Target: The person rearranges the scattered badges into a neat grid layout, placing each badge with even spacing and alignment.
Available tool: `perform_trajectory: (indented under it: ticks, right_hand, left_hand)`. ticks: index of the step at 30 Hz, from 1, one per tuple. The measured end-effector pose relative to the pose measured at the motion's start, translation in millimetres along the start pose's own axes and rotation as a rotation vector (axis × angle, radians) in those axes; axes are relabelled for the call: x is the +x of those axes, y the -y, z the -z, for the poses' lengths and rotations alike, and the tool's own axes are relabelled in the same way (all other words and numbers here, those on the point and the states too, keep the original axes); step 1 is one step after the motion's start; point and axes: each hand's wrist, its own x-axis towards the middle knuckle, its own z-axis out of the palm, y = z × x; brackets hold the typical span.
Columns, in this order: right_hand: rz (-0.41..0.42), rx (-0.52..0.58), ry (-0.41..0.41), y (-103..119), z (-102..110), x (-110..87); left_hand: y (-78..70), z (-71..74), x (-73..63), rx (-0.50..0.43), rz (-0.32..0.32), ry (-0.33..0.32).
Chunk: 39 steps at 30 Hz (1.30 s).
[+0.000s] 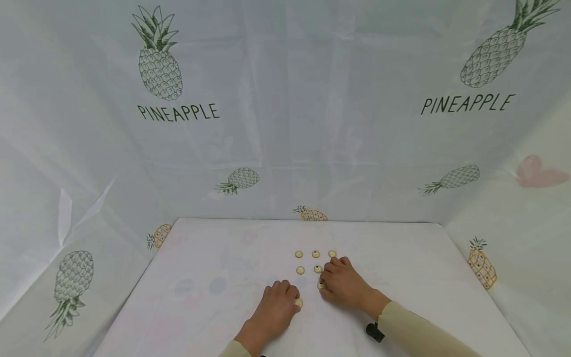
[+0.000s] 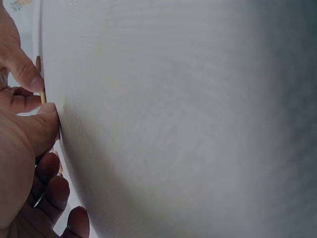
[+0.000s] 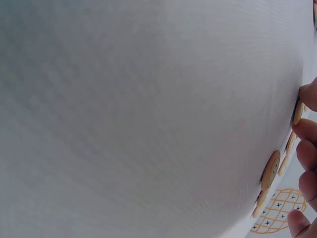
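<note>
My left hand (image 1: 277, 307) rests low on the table and pinches a small round wooden disc (image 1: 298, 302) between thumb and fingers. To its right, my right hand (image 1: 345, 283) grips another wooden disc (image 3: 298, 112) by its edges, thumb on one side and a finger on the other. Beyond the hands lie several like discs with dark markings. Three form a back row, with the middle disc (image 1: 315, 254) between two others. In front of them are a left disc (image 1: 300, 270) and a right disc (image 1: 317, 268), the latter close to my right fingers.
All of this lies on a pale, cloth-covered table (image 1: 214, 258). A pineapple-printed sheet (image 1: 285, 124) hangs behind it and along both sides. Below the right sleeve (image 1: 419, 332) a small black device (image 1: 375, 332) shows at the wrist.
</note>
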Motion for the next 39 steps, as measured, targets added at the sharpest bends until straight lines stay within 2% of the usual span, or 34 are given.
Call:
perform_trajectory:
  ticks: [6, 10, 16, 23, 26, 31, 39]
  right_hand:
    - [-0.01, 0.007, 0.008, -0.8, -0.1, -0.3]
    - [-0.006, 0.007, -0.001, -1.1, -0.3, -1.1]
    - [-0.006, 0.006, -0.001, -0.2, 2.3, -1.9]
    - [-0.005, 0.014, -0.01, 0.8, 3.5, -2.5]
    - [0.003, 0.015, -0.013, 1.8, 2.5, -2.1]
    - [0.019, -0.013, -0.021, 3.0, 2.6, -0.9]
    - [0.0, -0.025, 0.0, 3.0, 4.6, -2.5]
  left_hand:
    - [0.2, 0.4, 2.1, 0.048, -0.021, -0.004]
    - [1.8, 3.0, 4.2, 0.07, -0.028, 0.023]
    - [7.0, 1.8, 14.6, 0.063, -0.009, 0.048]
    - [6.3, 6.3, 32.9, 0.073, -0.006, -0.026]
    - [7.1, 4.2, 38.1, 0.069, 0.008, -0.031]
    - [10.1, -0.9, 40.3, 0.065, 0.052, 0.002]
    - [10.6, -2.7, 40.8, 0.052, 0.039, -0.003]
